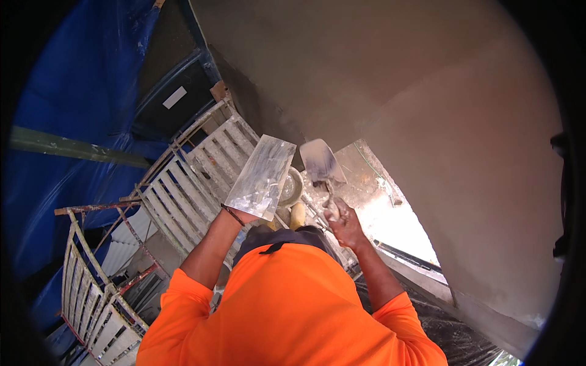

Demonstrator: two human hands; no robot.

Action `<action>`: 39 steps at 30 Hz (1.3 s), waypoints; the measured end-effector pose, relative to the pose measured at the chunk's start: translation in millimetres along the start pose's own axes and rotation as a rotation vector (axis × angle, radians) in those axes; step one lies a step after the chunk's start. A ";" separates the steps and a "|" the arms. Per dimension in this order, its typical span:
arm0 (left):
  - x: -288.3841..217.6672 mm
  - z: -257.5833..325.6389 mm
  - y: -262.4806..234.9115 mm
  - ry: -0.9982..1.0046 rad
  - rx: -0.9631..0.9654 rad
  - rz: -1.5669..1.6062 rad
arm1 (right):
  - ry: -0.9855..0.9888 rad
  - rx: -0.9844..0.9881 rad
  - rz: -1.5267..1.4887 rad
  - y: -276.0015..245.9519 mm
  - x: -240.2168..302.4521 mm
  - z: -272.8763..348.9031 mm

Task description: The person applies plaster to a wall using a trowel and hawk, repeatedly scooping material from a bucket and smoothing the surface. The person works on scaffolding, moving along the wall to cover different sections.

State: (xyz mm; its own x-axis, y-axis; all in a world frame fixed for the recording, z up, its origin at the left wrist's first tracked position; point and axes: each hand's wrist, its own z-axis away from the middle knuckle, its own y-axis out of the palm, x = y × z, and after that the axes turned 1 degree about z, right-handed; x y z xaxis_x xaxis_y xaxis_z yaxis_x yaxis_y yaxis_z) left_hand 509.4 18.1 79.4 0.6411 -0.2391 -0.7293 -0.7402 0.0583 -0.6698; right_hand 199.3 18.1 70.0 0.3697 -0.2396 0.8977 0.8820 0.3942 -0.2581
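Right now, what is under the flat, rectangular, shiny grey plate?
Under the plate, part of the left hand and a round grey container show at its edges; the fingers and anything directly beneath are covered.

A single wide, round-edged view looks steeply down from the person's head, across the orange shirt (287, 305) very near, to the left hand (245, 216) and right hand (347, 226) just beyond; it takes in the wall (452, 110) at right and blue tarp (79, 79) at far left.

Right hand (345, 226) grips trowel (322, 162); left hand (244, 215) holds plate (261, 177), seemingly from beneath.
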 end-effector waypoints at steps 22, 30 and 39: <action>57.9 37.0 34.5 0.311 0.215 -1.942 | -0.207 0.433 0.596 43.2 -7.2 20.0; 137.3 63.8 69.5 2.634 0.331 -3.195 | -0.053 0.297 0.700 92.5 -60.8 -27.0; 174.8 70.2 61.8 2.873 0.303 -3.057 | 0.240 0.268 0.734 114.8 -89.6 -51.5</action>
State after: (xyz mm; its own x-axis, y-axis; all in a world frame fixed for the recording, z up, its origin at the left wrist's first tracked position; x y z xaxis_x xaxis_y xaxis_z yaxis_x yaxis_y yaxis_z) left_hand 589.8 48.0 -99.3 -0.7251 0.6591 -0.1995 -0.6768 -0.6288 0.3827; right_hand 282.5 39.2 -58.4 0.9055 -0.0096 0.4243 0.3023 0.7164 -0.6288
